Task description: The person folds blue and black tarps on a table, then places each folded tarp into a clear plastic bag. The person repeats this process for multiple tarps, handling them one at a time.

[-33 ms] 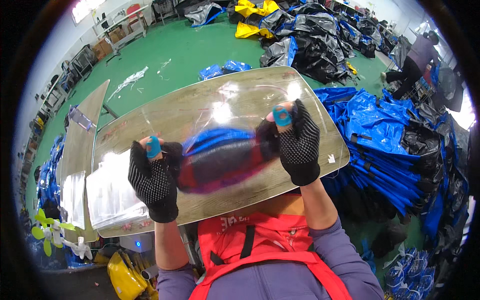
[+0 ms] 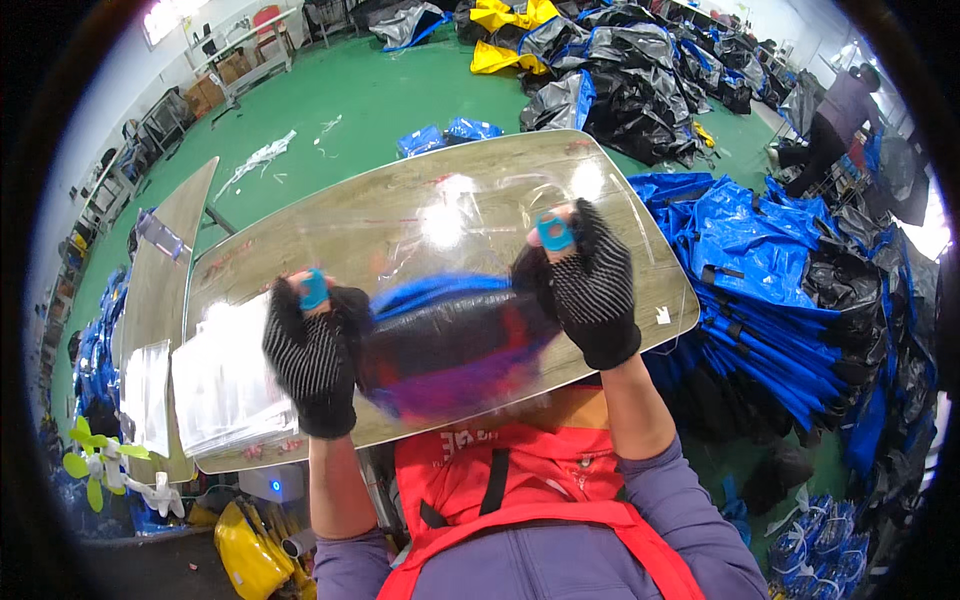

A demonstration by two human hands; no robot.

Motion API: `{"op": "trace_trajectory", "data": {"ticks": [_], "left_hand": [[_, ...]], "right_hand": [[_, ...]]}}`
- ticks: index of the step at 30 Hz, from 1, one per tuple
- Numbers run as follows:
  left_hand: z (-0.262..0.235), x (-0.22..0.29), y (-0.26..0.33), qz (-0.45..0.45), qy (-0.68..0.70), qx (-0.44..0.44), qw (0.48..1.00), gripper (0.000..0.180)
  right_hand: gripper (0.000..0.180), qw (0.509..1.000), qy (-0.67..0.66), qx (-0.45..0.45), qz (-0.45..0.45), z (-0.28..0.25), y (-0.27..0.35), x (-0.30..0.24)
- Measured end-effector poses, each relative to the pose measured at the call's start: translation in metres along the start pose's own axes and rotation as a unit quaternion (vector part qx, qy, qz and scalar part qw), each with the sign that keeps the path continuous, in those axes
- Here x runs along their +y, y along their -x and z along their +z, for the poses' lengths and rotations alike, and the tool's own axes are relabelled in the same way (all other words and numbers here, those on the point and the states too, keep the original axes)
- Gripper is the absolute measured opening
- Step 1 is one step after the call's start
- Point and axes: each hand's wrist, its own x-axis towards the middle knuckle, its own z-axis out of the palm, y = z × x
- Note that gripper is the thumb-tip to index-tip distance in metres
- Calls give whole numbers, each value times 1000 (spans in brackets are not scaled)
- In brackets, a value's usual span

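Note:
Both my hands wear black knit gloves with blue tape on a fingertip. My left hand (image 2: 312, 365) grips the left end of a folded black, blue and red bag (image 2: 450, 340). My right hand (image 2: 590, 290) grips its right end. The bag is held just above a wooden table (image 2: 640, 250), and a clear plastic sleeve (image 2: 450, 215) spreads around it and beyond it, glinting in the light. The bag looks blurred.
A stack of clear plastic sleeves (image 2: 225, 385) lies on the table's left end. A second narrow table (image 2: 160, 270) stands to the left. Piles of blue bags (image 2: 780, 280) and black bags (image 2: 640, 90) cover the green floor on the right. Another person (image 2: 835, 120) stands far right.

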Motion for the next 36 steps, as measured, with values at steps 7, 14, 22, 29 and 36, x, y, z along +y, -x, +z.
{"op": "trace_trajectory", "data": {"ticks": [7, 14, 22, 29, 36], "left_hand": [[-23, -107, 45, -302, -49, 14, 952, 24], [-90, -165, 12, -309, 20, -160, 937, 47], [-75, -153, 13, -318, 212, -97, 919, 38], [-58, -96, 10, -288, 29, -165, 943, 36], [-53, -80, 9, -360, 72, -151, 918, 38]], "right_hand": [[20, 969, 39, -25, 244, 34, 58, 113], [15, 946, -130, -40, 294, 3, 44, 161], [35, 955, 169, -187, -158, 68, 6, 93], [16, 836, 262, -402, -265, 136, -16, 87], [15, 877, 348, -330, 14, 85, -84, 44]]}}
